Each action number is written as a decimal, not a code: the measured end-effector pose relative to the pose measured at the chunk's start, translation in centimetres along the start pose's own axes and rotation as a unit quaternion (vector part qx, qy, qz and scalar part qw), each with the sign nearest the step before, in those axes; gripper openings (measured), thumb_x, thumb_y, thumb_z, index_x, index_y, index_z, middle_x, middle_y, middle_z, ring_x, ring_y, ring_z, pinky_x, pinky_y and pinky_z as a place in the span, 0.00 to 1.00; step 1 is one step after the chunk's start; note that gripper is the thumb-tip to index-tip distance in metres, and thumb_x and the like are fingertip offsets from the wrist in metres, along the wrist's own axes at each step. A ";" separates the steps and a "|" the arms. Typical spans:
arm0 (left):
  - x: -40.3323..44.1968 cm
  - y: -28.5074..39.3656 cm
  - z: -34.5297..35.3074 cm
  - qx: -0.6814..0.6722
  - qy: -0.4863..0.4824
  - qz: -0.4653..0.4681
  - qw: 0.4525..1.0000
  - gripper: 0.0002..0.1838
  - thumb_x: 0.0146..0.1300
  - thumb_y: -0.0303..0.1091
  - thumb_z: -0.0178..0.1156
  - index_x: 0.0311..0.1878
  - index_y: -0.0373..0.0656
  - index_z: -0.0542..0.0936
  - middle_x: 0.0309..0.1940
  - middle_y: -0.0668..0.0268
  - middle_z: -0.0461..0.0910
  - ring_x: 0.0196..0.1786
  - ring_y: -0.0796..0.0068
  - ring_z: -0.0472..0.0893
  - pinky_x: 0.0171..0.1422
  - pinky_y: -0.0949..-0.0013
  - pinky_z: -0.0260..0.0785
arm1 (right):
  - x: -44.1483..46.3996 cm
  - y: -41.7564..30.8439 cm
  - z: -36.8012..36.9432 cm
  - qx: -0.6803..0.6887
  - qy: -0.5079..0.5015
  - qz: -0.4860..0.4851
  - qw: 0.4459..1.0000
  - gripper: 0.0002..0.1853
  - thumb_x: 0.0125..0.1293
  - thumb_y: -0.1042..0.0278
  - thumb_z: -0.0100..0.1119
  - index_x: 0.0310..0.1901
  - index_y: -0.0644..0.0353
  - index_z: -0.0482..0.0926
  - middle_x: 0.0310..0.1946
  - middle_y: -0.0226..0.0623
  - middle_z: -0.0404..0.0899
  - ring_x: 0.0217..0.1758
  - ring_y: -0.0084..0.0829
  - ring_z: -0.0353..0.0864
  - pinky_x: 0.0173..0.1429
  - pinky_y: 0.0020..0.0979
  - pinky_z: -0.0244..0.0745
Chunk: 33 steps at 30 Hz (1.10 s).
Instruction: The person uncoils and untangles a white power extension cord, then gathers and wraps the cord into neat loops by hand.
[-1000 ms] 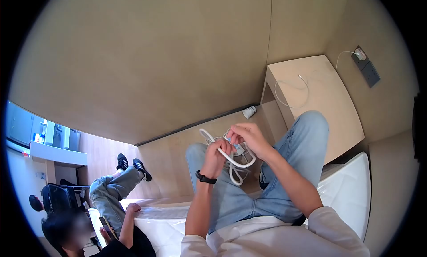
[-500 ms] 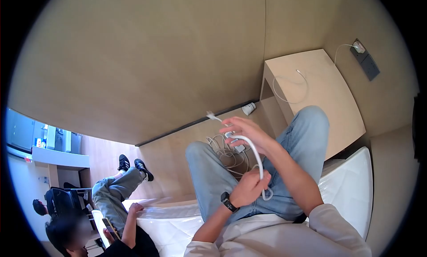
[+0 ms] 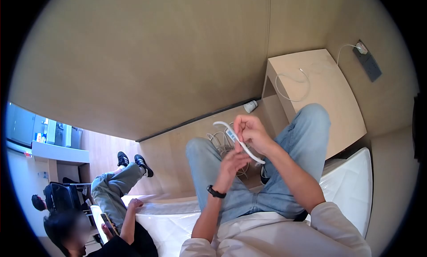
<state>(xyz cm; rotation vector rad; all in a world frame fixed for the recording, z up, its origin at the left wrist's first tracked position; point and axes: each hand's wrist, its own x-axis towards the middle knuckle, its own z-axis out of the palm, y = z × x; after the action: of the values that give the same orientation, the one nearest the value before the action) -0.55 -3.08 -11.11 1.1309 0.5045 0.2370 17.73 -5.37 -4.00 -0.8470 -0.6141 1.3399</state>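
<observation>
A white cable (image 3: 252, 155) with a blue-and-white patch (image 3: 231, 134) along it runs diagonally in front of my knees. My right hand (image 3: 252, 133) is closed on it near that patch, thumb and fingers pinched together. Just below, my left hand (image 3: 232, 164), wearing a black wristband, has its fingers stretched out close to the cable. Those fingers are slightly blurred, and whether they touch the cable I cannot tell. On the floor behind both hands lies a tangle of pale cord (image 3: 216, 140), partly hidden by my hands and knee.
A wooden bedside unit (image 3: 331, 94) stands right, a thin white cable (image 3: 289, 99) on top. A wall socket (image 3: 368, 66) holds a plugged-in charger (image 3: 361, 47). A white cup-like object (image 3: 250, 106) lies by the wall. Left, another person holds a phone (image 3: 108, 223) beside the plastic-covered mattress (image 3: 173, 230).
The white cable no longer arches between both hands but lies stretched in my right hand. My left hand has let go of it and moved up and left, fingers extended.
</observation>
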 end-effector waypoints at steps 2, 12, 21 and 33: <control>1.0 3.4 -0.2 -0.370 0.069 0.012 0.926 0.23 0.71 0.42 0.44 0.63 0.38 0.65 0.47 0.59 0.79 0.55 0.63 0.76 0.63 0.65 0.64 | 0.0 -0.1 0.4 0.029 -0.056 0.027 0.998 0.10 0.45 0.88 0.44 0.29 0.66 0.71 0.18 0.37 0.74 0.23 0.33 0.83 0.26 0.25 0.76; 0.9 8.0 -2.4 -0.036 0.177 0.108 0.978 0.12 0.72 0.38 0.45 0.43 0.39 0.73 0.17 0.73 0.63 0.23 0.80 0.65 0.36 0.73 0.64 | 0.3 3.6 1.3 -0.504 -0.007 -0.099 0.858 0.10 0.50 0.74 0.58 0.36 0.62 0.77 0.27 0.44 0.79 0.35 0.48 0.80 0.39 0.39 0.74; -3.0 8.9 1.2 0.112 0.131 0.028 0.985 0.21 0.73 0.42 0.46 0.28 0.39 0.76 0.18 0.75 0.66 0.23 0.87 0.59 0.28 0.77 0.51 | 1.2 3.4 0.6 -0.430 -0.046 -0.146 0.890 0.09 0.63 0.69 0.56 0.42 0.61 0.79 0.35 0.41 0.80 0.42 0.36 0.79 0.49 0.32 0.71; -4.5 12.1 0.3 0.084 0.211 0.261 0.938 0.32 0.75 0.49 0.31 0.18 0.43 0.70 0.17 0.64 0.69 0.28 0.69 0.68 0.43 0.64 0.62 | 0.5 4.1 2.3 -0.394 -0.159 0.036 0.905 0.19 0.70 0.52 0.50 0.34 0.63 0.78 0.25 0.38 0.78 0.32 0.27 0.77 0.39 0.31 0.70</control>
<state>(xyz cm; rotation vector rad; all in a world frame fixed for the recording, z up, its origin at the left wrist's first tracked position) -3.42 -0.14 1.15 1.3761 0.6010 0.9290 13.58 -4.36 -6.10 -1.3095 -1.4524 1.3038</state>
